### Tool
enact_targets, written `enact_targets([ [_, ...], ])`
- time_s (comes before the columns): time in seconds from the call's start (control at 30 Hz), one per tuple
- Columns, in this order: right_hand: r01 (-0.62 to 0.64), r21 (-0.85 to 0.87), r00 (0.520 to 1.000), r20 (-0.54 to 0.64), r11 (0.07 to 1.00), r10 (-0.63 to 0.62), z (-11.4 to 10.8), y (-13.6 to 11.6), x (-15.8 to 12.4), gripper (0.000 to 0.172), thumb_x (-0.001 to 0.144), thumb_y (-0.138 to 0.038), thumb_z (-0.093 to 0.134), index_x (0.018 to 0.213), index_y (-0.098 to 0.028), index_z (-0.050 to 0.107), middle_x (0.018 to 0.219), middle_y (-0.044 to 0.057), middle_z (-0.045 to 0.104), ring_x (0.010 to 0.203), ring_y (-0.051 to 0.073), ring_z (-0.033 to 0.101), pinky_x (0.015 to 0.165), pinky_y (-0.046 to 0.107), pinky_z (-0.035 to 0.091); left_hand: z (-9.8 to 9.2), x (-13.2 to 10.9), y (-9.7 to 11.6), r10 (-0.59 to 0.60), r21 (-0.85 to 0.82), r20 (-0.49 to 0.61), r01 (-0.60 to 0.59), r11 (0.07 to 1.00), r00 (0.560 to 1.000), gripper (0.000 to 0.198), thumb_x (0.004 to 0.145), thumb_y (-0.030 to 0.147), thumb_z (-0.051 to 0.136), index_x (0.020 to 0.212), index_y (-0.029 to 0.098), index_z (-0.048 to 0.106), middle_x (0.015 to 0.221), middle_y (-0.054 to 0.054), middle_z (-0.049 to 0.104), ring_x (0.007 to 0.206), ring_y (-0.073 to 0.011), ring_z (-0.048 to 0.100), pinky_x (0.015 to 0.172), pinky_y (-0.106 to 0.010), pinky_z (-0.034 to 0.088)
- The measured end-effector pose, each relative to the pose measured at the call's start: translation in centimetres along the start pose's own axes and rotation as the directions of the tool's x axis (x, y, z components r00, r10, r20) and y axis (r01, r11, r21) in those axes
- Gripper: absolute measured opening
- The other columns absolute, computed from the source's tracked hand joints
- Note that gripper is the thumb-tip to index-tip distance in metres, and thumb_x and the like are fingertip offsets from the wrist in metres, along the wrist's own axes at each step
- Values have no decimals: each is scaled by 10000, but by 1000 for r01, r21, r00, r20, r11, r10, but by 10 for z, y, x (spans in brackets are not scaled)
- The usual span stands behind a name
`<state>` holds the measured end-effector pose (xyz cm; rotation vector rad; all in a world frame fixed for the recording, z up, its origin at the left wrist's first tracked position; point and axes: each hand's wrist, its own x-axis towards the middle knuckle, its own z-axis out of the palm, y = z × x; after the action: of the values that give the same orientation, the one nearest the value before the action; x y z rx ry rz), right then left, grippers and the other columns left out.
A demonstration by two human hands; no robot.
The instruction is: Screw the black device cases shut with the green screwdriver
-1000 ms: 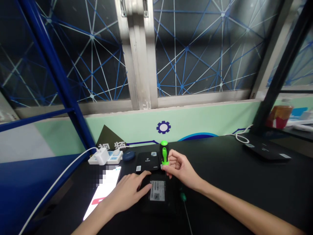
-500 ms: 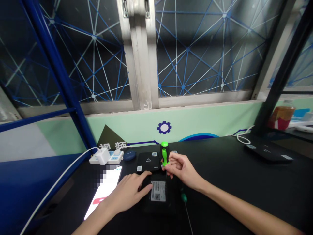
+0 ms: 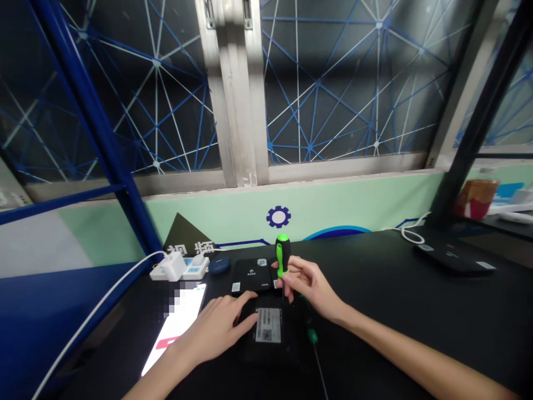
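Note:
My right hand [image 3: 306, 282] pinches a green-and-black screwdriver [image 3: 283, 255] low on its handle, which stands nearly upright. Its shaft points down at the far right part of a black box-shaped device [image 3: 266, 353] with a white printed label [image 3: 268, 325]. Whether the tip sits in a screw is too small to tell. My left hand [image 3: 222, 322] lies with fingers spread on the left side of this device, thumb at the label's edge. A second screwdriver with a dark green handle [image 3: 312, 336] lies to the right of the device.
Behind the device lies another black box [image 3: 251, 275], partly beside a similar one. A lit phone [image 3: 179, 322], a blue case [image 3: 219, 265] and a white power strip [image 3: 196, 268] are on the left. A flat black device [image 3: 456, 258] and a white cable [image 3: 412, 236] lie at right.
The screwdriver's handle has turned a little in my right hand, its bright green strip now facing left. My left hand stays on the device. The view has shifted slightly.

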<state>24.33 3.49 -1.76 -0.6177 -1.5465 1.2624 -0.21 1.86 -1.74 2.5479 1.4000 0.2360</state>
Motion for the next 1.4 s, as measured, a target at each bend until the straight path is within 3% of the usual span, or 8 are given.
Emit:
enact_targets([
  [0.2, 6, 0, 1000, 9, 1000, -6, -5, 3, 2, 290, 890, -397, 673, 1019, -138, 647, 776, 35, 660, 583, 90, 560, 563, 219, 495, 1, 0, -2, 5, 13, -6, -5, 1000, 1000, 418, 995, 553, 369, 1316, 331, 519, 768, 7, 608, 789, -241, 604, 650, -297, 382],
  [0.6, -14, -28, 999, -45, 1000, 13, -1, 6, 3, 357, 756, -349, 819, 924, -186, 549, 766, -12, 635, 538, 82, 548, 504, 203, 469, 3, 0, -3, -4, 5, -7, 4, 1000, 1000, 433, 991, 565, 375, 1328, 333, 517, 777, 6, 608, 795, -234, 610, 661, -295, 393],
  [0.93, 7, -45, 1000, -1, 999, -7, -4, -2, 0, 314, 895, -397, 662, 1093, -153, 649, 818, 48, 675, 623, 110, 567, 584, 235, 483, 1, -1, -2, -11, -9, 7, 11, 1000, 1000, 398, 993, 549, 381, 1316, 355, 509, 764, 10, 602, 796, -245, 606, 662, -302, 386],
  [1.2, 64, -266, 995, -55, 962, -81, -5, -3, 1, 242, 852, -364, 716, 993, -167, 714, 824, 52, 724, 795, 188, 656, 771, 305, 490, 2, -1, -3, -7, -3, 2, 7, 1000, 1000, 443, 990, 567, 364, 1334, 329, 511, 770, -1, 600, 808, -248, 613, 651, -293, 389],
  [1.4, 84, -333, 988, -97, 939, -122, -1, 0, 3, 202, 786, -335, 785, 873, -175, 696, 841, 20, 692, 810, 180, 637, 776, 285, 473, 3, 0, -4, -15, -2, 2, 15, 1000, 1000, 456, 988, 583, 356, 1347, 343, 502, 787, 1, 607, 811, -244, 612, 673, -303, 406],
])
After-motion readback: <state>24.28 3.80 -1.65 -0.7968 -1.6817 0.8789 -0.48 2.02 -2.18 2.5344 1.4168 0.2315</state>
